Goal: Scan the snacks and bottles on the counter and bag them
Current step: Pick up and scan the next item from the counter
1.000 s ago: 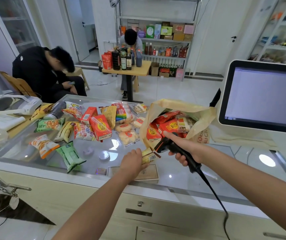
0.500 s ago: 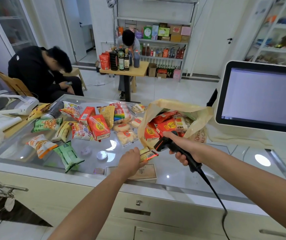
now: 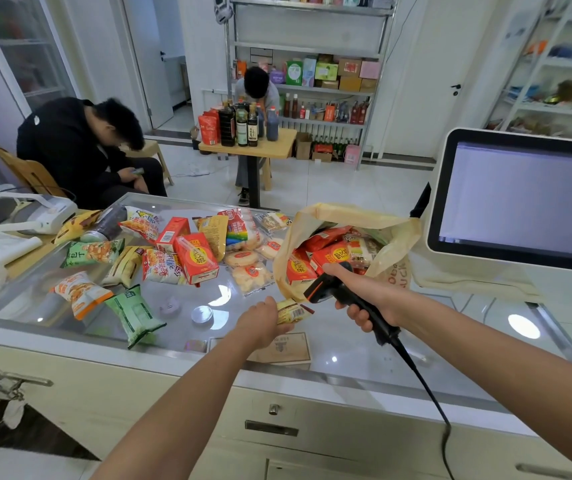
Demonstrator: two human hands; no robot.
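scan step rn: left hand (image 3: 260, 320) pinching a small snack pkt (image 3: 293, 311) just in front of the bag (image 3: 398, 233), right hand (image 3: 367, 296) wrapped round the scanner (image 3: 326, 289) aimed at its barcode. next imo: drop pkt into bag.

Bright, even indoor light, with only soft, faint shadows. The glass counter (image 3: 346, 344) mirrors lamps as round white glare spots (image 3: 523, 326). The lit screen (image 3: 527, 199) glows pale grey. Wide-angle distortion bows straight lines toward the edges, as at the cabinet (image 3: 17, 46) on the left. The shelves (image 3: 568, 81) at far right are smeared and out of focus; the centre is sharp.
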